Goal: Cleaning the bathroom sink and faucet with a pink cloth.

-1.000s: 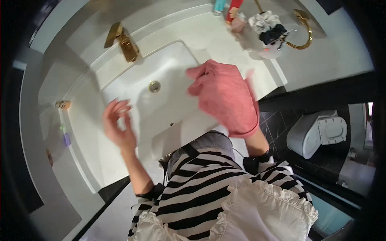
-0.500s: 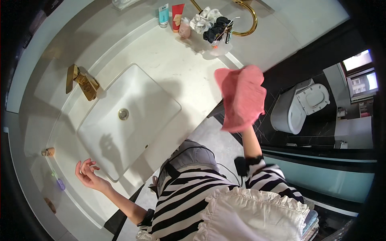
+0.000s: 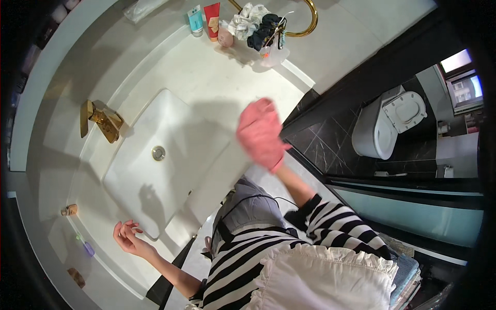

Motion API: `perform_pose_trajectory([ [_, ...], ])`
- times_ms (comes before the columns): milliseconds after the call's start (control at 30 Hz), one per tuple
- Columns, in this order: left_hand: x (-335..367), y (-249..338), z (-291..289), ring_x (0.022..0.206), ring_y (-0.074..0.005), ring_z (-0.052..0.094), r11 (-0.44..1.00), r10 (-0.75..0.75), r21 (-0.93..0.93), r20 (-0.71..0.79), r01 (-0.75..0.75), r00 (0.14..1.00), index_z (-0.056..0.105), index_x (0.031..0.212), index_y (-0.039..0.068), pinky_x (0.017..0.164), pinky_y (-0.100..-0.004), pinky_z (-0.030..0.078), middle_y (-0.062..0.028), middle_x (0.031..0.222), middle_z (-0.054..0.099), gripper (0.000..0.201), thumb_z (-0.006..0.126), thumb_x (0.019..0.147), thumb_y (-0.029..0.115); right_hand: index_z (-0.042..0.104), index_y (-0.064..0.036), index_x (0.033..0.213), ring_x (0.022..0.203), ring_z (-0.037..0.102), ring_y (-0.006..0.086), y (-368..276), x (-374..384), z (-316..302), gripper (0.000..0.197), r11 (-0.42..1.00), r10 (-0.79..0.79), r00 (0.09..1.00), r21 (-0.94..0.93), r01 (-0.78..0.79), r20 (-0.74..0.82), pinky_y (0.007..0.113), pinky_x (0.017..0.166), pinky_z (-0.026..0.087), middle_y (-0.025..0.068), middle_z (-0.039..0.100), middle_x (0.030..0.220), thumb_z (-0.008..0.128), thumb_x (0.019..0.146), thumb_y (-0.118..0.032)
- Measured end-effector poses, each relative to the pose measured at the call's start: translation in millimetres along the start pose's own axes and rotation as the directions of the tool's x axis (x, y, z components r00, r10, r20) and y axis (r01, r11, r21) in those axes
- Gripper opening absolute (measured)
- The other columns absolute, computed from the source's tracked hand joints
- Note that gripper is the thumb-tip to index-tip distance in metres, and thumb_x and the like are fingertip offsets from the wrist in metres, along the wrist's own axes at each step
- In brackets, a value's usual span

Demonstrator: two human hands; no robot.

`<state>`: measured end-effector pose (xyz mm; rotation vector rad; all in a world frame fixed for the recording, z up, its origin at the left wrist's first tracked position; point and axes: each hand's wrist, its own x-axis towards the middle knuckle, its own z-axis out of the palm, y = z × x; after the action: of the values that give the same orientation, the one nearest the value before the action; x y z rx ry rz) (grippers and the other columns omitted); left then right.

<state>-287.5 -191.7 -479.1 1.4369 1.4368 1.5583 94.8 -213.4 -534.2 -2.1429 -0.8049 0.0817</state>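
Observation:
My right hand [image 3: 260, 135] wears a pink rubber glove and hovers, blurred, over the white counter [image 3: 206, 77] just right of the rectangular basin [image 3: 139, 191]. Its fingers are spread and nothing shows in it. My left hand [image 3: 129, 238] is bare, with loosely curled fingers apart. It is at the counter's near edge beside the basin's lower left corner and holds nothing. A gold tap [image 3: 103, 122] stands at the basin's far side, and a round drain [image 3: 158, 153] sits in the basin floor.
Two tubes [image 3: 203, 18], a gold ring holder [image 3: 305, 20] and bunched white and dark cloths [image 3: 256, 23] stand at the counter's back. Small items [image 3: 70, 210] lie on the left counter. A white toilet [image 3: 387, 124] sits on the dark tiled floor to the right.
My gloved right hand swung from over the basin out to the right, then back over the counter. My left hand dropped from the basin to the counter's near left edge.

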Motion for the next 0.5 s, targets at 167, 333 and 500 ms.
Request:
perform_pose_trajectory([
  [167, -1, 2, -11, 0.063, -0.0113, 0.051, 1.0, -0.007, 0.029, -0.018, 0.007, 1.0, 0.046, 0.103, 0.002, 0.047, -0.019, 0.036, -0.0095, 0.079, 0.056, 0.022, 0.047, 0.086, 0.016, 0.048, -0.0052, 0.075, 0.071, 0.05, 0.0194, -29, -66, 20, 0.005, 0.771, -0.355, 0.842, -0.382, 0.509, 0.406, 0.033, 0.06, 0.041, 0.0071, 0.05, 0.075, 0.047, 0.074, -0.01],
  [333, 0, 10, -21, 0.06, -0.0124, 0.05, 1.0, 0.03, 0.005, -0.113, -0.03, 0.993, 0.047, 0.101, 0.002, 0.047, -0.0192, 0.036, -0.0091, 0.075, 0.056, 0.019, 0.041, 0.084, 0.005, 0.05, -0.0042, 0.078, 0.078, 0.051, 0.0238, -18, -4, -5, 0.01, 0.745, -0.389, 0.899, -0.506, 0.435, 0.202, 0.035, 0.066, 0.043, 0.0108, 0.052, 0.077, 0.047, 0.076, -0.014],
  [500, -20, 2, -39, 0.062, -0.0119, 0.051, 0.999, -0.009, 0.033, -0.123, 0.014, 0.992, 0.047, 0.103, 0.002, 0.048, -0.0192, 0.036, -0.0091, 0.077, 0.057, 0.021, 0.045, 0.085, 0.012, 0.049, -0.0014, 0.077, 0.075, 0.052, 0.0235, 28, 74, -21, 0.009, 0.617, -0.444, 0.895, -0.71, 0.34, 0.043, 0.03, 0.065, 0.044, 0.0097, 0.051, 0.074, 0.045, 0.074, -0.01],
])
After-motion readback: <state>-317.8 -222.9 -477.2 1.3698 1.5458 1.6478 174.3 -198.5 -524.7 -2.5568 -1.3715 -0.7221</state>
